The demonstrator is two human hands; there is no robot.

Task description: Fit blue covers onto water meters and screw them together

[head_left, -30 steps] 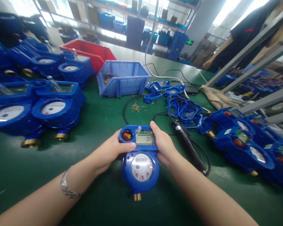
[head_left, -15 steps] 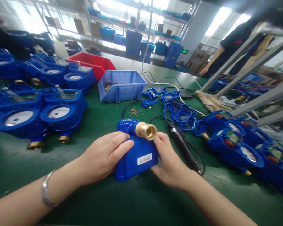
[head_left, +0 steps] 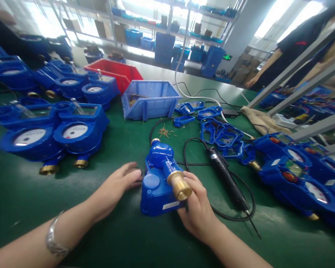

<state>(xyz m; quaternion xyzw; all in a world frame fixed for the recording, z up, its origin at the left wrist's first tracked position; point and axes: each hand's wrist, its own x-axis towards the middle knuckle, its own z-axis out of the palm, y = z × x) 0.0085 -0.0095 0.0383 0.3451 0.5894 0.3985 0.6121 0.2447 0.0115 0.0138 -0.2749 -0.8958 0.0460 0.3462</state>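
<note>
A blue water meter (head_left: pixel 156 191) with a brass threaded pipe end (head_left: pixel 181 186) is in front of me, its underside and a white barcode label towards me. My right hand (head_left: pixel 197 208) grips its right side, fingers behind the brass end. Just left of the meter is my left hand (head_left: pixel 120 188), fingers apart and holding nothing; a narrow gap seems to separate its fingertips from the housing. Right of my right hand lies a black electric screwdriver (head_left: pixel 229 178) with a cable and a thin bit. Small brass screws (head_left: pixel 164 131) lie loose beyond the meter.
Finished-looking blue meters (head_left: pixel 72 130) stand on the left. Behind are a blue bin (head_left: pixel 156 106) holding screws and a red bin (head_left: pixel 111 69). Blue frames (head_left: pixel 220 132) lie right of centre, with open meters (head_left: pixel 293 167) beyond. A person (head_left: pixel 293 48) stands at the far right.
My left hand has let go of the meter and moved slightly left. The meter has tilted in my right hand, its brass end swinging down towards me. The view has shifted a little.
</note>
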